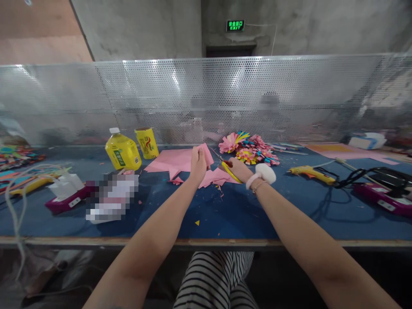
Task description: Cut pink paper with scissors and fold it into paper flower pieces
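My left hand grips a folded piece of pink paper, holding it upright above the table. Close by on the right, my right hand is closed around yellow-handled scissors, whose blades point left toward that paper. Whether the blades touch it I cannot tell. Flat pink sheets lie behind and left of my left hand. Between and below both hands are cut pink pieces. A pile of colourful paper flowers sits just beyond my right hand.
On the left stand a yellow bottle, a yellow can and a purple power strip. To the right lie a yellow glue gun, black cables and another purple strip. A perforated metal screen borders the back.
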`<state>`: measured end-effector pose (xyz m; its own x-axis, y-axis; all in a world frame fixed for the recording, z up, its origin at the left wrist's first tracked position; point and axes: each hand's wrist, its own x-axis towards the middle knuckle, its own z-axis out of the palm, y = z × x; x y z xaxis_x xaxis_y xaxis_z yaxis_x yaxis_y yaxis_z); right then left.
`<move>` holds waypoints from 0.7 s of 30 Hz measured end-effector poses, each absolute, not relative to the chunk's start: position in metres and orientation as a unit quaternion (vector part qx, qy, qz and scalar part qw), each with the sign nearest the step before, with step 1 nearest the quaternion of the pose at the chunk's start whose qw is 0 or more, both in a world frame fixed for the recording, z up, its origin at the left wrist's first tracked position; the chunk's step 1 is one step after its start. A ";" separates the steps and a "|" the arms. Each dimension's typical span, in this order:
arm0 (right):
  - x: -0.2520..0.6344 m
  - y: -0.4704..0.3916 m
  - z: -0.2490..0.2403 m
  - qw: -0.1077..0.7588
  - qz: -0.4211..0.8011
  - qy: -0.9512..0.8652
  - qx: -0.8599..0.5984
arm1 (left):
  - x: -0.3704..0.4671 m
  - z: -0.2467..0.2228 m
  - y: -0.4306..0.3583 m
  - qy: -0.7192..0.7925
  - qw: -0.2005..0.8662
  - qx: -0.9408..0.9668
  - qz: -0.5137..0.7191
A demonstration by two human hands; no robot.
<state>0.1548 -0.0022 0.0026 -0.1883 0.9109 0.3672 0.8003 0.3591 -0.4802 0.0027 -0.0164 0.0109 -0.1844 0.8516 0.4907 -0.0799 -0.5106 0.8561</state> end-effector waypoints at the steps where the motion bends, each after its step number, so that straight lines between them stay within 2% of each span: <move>1: 0.158 0.002 0.000 0.286 0.049 -0.755 -0.588 | 0.003 0.010 -0.016 0.359 0.341 0.547 0.675; 3: 0.164 0.007 -0.005 0.240 0.016 -0.751 -0.615 | 0.004 0.009 -0.015 0.368 0.337 0.567 0.656; 6: 0.170 0.009 -0.010 0.183 0.029 -0.756 -0.628 | 0.006 0.006 -0.012 0.390 0.347 0.583 0.623; 8: 0.171 0.007 -0.010 0.181 0.044 -0.761 -0.621 | 0.007 0.005 -0.010 0.410 0.361 0.584 0.600; 11: 0.170 0.005 -0.002 0.268 0.037 -0.775 -0.571 | 0.009 0.005 -0.009 0.437 0.387 0.587 0.561; 14: 0.163 0.000 0.009 0.314 0.051 -0.793 -0.520 | 0.012 0.005 -0.011 0.444 0.403 0.598 0.533; 18: 0.152 -0.008 0.014 0.396 0.277 -0.771 -0.416 | 0.014 0.005 -0.016 0.428 0.419 0.602 0.528; 21: 0.147 -0.010 0.011 0.416 0.321 -0.739 -0.421 | 0.015 0.004 -0.015 0.435 0.422 0.594 0.529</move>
<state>0.1475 -0.0096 0.0108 -0.2987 0.8901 0.3441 0.3554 0.4384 -0.8255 0.0153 -0.0149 0.0037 0.0610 0.9631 0.2620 0.0703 -0.2660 0.9614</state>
